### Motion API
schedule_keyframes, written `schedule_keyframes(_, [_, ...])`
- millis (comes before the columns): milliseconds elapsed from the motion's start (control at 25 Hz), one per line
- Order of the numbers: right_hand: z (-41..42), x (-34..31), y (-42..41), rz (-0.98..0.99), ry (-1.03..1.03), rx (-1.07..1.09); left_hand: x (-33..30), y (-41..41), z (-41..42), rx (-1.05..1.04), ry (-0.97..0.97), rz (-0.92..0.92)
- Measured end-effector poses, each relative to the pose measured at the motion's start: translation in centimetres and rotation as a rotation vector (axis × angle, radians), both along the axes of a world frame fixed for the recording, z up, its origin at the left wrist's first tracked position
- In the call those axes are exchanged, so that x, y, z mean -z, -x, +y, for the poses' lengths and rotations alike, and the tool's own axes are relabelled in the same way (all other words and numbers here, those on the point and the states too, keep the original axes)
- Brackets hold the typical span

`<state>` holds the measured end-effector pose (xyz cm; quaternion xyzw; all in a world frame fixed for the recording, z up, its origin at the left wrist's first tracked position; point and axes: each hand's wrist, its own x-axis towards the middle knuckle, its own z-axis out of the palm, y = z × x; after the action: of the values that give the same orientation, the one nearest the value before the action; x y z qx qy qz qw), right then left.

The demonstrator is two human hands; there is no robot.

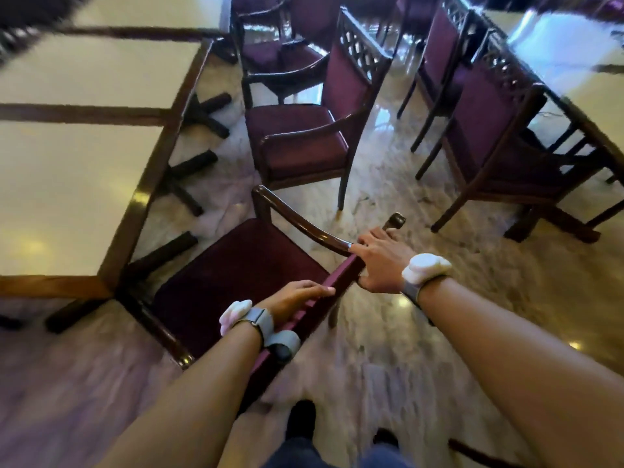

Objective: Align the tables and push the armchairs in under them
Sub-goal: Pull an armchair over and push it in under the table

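A person grips the backrest top of a maroon armchair (pixel 236 275), left hand (pixel 297 297) curled over the rail, right hand (pixel 378 261) wrapped round its corner by the armrest. The chair sits angled at the near corner of the cream-topped table (pixel 84 184), seat partly beneath it. Pushed askew, its armrest could likely strike the table's edge or legs.

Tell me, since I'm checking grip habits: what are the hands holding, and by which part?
Both hold the nearest armchair by the top rail of its backrest: the left hand near the middle, the right hand at the corner where the armrest meets it.
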<state>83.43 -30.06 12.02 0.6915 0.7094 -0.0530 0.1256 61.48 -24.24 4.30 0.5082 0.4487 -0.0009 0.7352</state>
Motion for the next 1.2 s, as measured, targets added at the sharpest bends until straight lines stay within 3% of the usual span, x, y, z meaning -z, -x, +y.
schedule_keyframes(280, [3.7, 0.4, -3.9, -0.021, 0.049, -0.372, -3.0, 2.5, -3.2, -0.082, -0.224, 0.277])
schedule_keyframes(440, [5.8, 0.2, -4.6, 0.095, 0.097, -0.477, -5.6, 4.1, -4.6, -0.118, -0.221, 0.426])
schedule_keyframes(640, [7.0, 1.4, -5.4, 0.133, 0.071, -0.567, -5.6, 3.4, -7.8, -0.267, -0.441, 0.718])
schedule_keyframes(800, [7.9, 2.4, -5.7, 0.113, -0.016, -0.670, -4.9, 2.4, -9.2, -0.217, -0.528, 0.954])
schedule_keyframes(1000, [9.5, 2.7, -6.7, 0.120, -0.073, -0.724, -4.7, 0.7, -8.9, -0.195, -0.666, 1.079])
schedule_keyframes(1200, [13.1, 2.6, -8.3, 0.106, -0.084, -0.803, -5.4, -1.7, -6.9, -0.182, -0.637, 1.145])
